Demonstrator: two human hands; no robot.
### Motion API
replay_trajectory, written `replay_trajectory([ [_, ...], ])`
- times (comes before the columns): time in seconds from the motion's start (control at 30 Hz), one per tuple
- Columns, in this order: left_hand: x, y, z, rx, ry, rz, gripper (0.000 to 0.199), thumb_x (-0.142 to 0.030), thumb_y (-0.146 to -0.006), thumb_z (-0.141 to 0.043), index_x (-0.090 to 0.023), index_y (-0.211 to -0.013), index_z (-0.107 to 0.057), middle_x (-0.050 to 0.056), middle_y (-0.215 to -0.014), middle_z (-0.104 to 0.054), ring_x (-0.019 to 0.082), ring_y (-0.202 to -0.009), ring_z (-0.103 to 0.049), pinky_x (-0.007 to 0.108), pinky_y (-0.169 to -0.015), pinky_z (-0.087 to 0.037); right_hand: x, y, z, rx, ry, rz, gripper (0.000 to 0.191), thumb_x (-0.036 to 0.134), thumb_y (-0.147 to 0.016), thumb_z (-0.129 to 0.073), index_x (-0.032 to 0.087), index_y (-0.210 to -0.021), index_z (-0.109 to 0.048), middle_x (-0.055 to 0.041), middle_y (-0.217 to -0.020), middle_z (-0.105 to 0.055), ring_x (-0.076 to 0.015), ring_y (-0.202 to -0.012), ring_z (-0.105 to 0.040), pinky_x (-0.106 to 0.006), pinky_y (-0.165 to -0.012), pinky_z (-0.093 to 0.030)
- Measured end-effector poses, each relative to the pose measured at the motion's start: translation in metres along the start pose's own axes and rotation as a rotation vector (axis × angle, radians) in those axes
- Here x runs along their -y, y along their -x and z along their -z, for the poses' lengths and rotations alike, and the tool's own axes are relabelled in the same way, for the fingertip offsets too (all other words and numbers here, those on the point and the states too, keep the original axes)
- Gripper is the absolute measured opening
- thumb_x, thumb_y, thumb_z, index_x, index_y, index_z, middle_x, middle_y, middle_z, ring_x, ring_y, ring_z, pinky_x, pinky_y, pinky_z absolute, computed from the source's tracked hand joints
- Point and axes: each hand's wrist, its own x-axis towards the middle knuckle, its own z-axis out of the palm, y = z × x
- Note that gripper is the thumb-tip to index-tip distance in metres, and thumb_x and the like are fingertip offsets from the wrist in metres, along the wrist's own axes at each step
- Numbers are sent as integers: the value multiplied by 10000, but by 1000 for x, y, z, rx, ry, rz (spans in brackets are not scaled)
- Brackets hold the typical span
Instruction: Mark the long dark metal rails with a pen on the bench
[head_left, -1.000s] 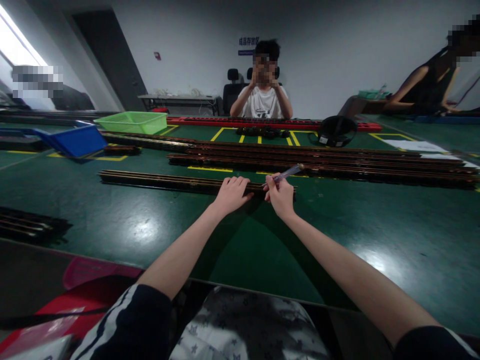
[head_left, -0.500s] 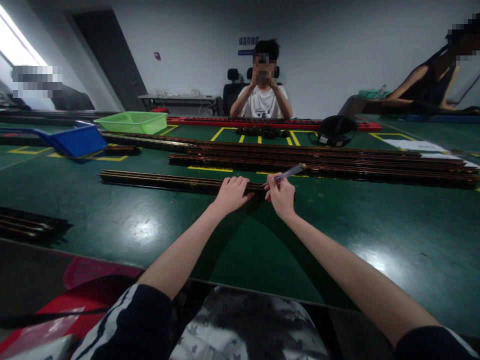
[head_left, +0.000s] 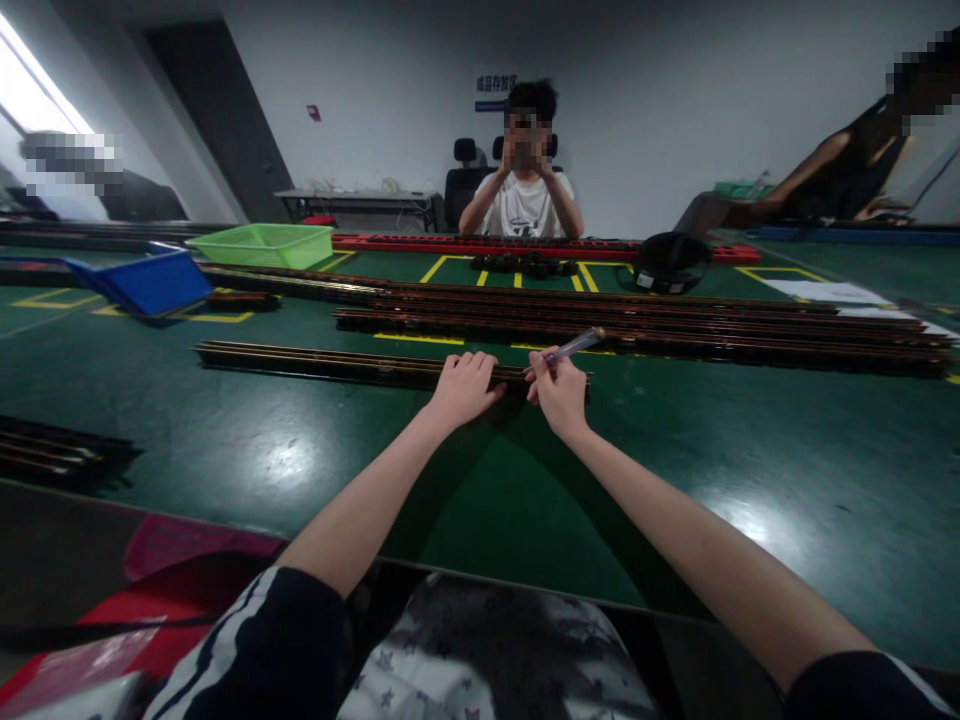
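My left hand point(head_left: 466, 390) is wrapped over a bundle of long dark strips point(head_left: 322, 362) with brassy edges, fingers on the far side and thumb on the near side. The bundle lies flat across the table in front of me. Near its right end, my right hand point(head_left: 559, 388) is closed around a slim screwdriver point(head_left: 576, 345) with a clear purplish handle. The handle leans up to the right, and its tip points down at the strips between my two hands. I cannot make out exactly what the tip touches.
Beyond lies a longer stack of dark strips point(head_left: 645, 325). A blue tray point(head_left: 150, 282) and a green basket point(head_left: 262, 246) stand left on the green table point(head_left: 247, 540). A black round container point(head_left: 673, 265) stands at the back right. More strips point(head_left: 56, 450) lie near left. Other people sit around the table.
Both hands keep almost the same place on the strips. The screwdriver's handle has shifted very slightly left. The person at the right has moved an arm out over the table.
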Motion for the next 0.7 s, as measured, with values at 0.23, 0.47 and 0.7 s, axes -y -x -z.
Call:
replay_trajectory([
  [0.23, -5, 0, 1, -10, -35, 12, 354, -345, -908, -451, -98, -1143, -546, 128, -1152, -618, 279, -1057, -544, 428, -924, -378, 2, 0, 0, 8, -17, 2, 439, 612, -839, -492, 177, -773, -493, 5, -577, -576, -100, -362, -524, -193, -337, -399],
  [0.47, -4, 0, 1, -26, -34, 13, 338, -320, -898, -443, -103, -1133, -551, 142, -1158, -619, 282, -1068, -545, 437, -939, -369, 0, 0, -3, 20, -23, -5, 454, 624, -832, -492, 173, -784, -506, -10, -595, -597, -105, -367, -528, -200, -341, -403],
  [0.7, 0, 3, -1, -53, -21, 10, 337, -245, -872, -453, -137, -1173, -557, 115, -1189, -621, 274, -1101, -538, 454, -962, -364, 1, 0, -3, 37, -8, -8, 446, 612, -836, -494, 169, -791, -511, -19, -605, -610, -111, -372, -537, -212, -366, -418],
])
